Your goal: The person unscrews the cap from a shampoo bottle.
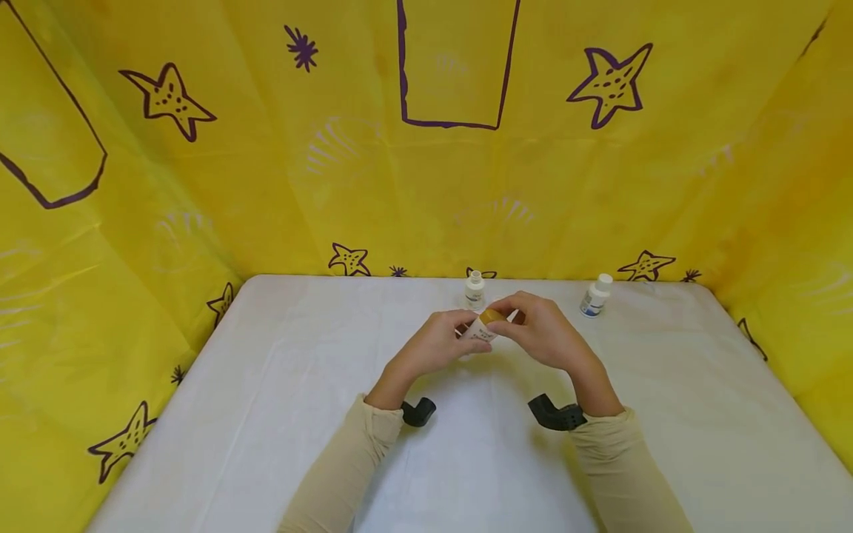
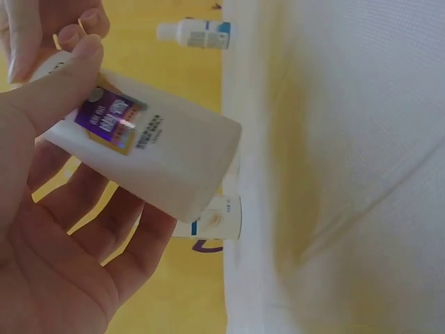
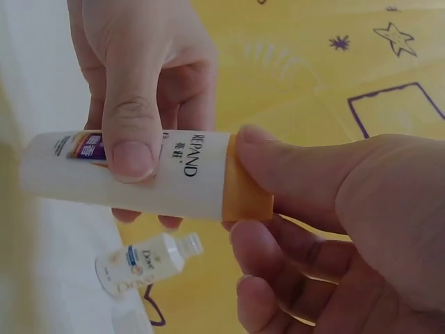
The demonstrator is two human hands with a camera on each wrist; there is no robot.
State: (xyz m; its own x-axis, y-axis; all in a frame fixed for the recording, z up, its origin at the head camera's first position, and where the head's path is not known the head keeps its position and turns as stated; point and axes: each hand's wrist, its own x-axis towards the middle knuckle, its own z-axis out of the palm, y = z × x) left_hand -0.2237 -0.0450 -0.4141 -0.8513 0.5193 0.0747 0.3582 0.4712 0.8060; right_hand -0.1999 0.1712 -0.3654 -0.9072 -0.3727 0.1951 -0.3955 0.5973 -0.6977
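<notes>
A white plastic bottle (image 2: 181, 146) with a purple label and an orange-gold cap (image 3: 247, 179) is held tilted above the table. My left hand (image 1: 438, 342) grips its body, thumb on one side and fingers round the other. With thumb and fingers my right hand (image 1: 543, 329) pinches the cap, which sits on the bottle's end. Just beyond the hands a small white Dove bottle (image 3: 139, 263) stands with its narrow neck uncovered. In the left wrist view the held bottle partly hides that Dove bottle (image 2: 219, 217).
Farther right, near the table's back edge, stands another white bottle (image 1: 595, 296) with a blue label and white cap. A white cloth covers the table (image 1: 286, 414). Yellow curtains (image 1: 426, 192) with drawn starfish enclose its back and sides. Black camera mounts (image 1: 556, 414) sit at both wrists.
</notes>
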